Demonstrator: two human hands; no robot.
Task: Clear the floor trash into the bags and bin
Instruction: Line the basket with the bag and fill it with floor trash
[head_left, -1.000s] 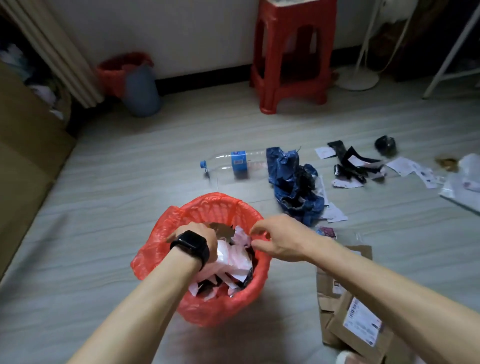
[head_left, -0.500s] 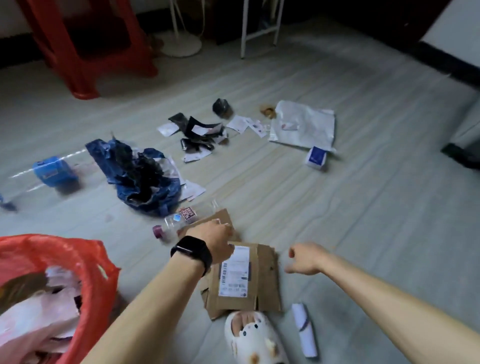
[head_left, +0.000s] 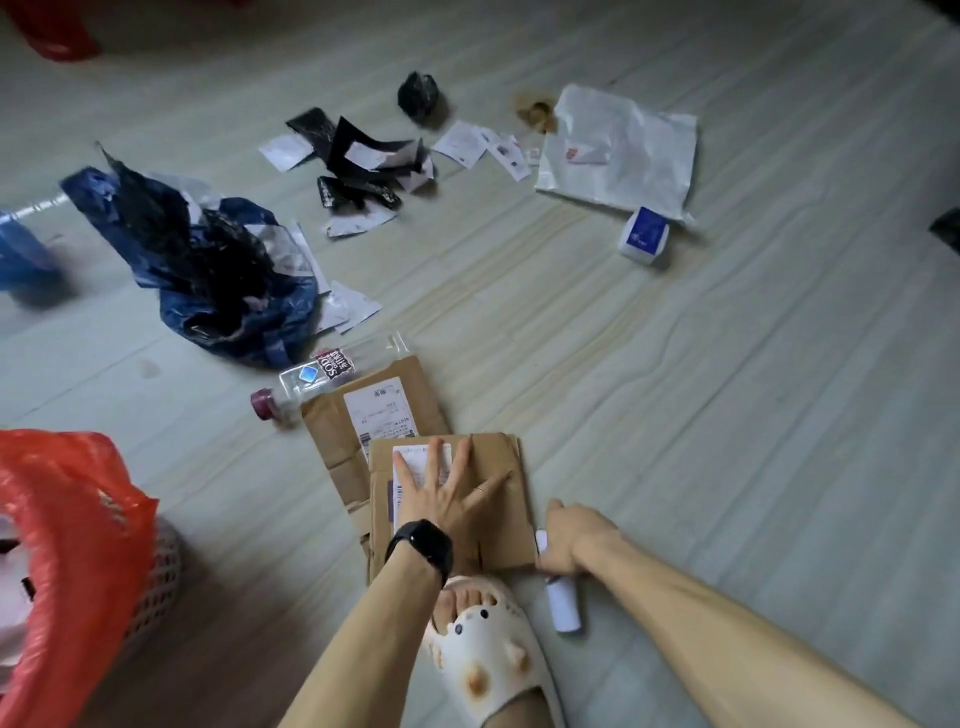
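Underfoot, two flattened cardboard pieces overlapping on the floor (head_left: 727, 415): the farther cardboard piece (head_left: 332, 431) with one white label face up, the nearer cardboard piece (head_left: 501, 519) lying partly over it. Pressed flat on the nearer one, the left hand (head_left: 441, 491), all five fingers spread wide, fingertips over a second label, one black watch (head_left: 423, 545) on the wrist. Just beside that piece's right edge, the right hand (head_left: 571, 540), curled knuckles-up over one white roll (head_left: 563, 605); fingertips hidden, so no telling whether closed on the roll or only resting there. One cream slipper (head_left: 483, 660) with a foot in it, toes at the nearer cardboard's near edge.

Two bottles: one clear bottle (head_left: 306, 382) with a maroon cap, lying against the farther cardboard's far left corner; one blue-labelled bottle (head_left: 21, 254), blurred at the left edge. At lower left, one red bag (head_left: 67, 519) lining one white lattice bin (head_left: 156, 577).

Farther off, one crumpled blue bag (head_left: 223, 291), one heap of black wrappers (head_left: 358, 166), one black wad (head_left: 418, 96), several white slips (head_left: 467, 143), one white mailer (head_left: 623, 150), and one small blue-and-white box (head_left: 644, 236) at the mailer's near corner.
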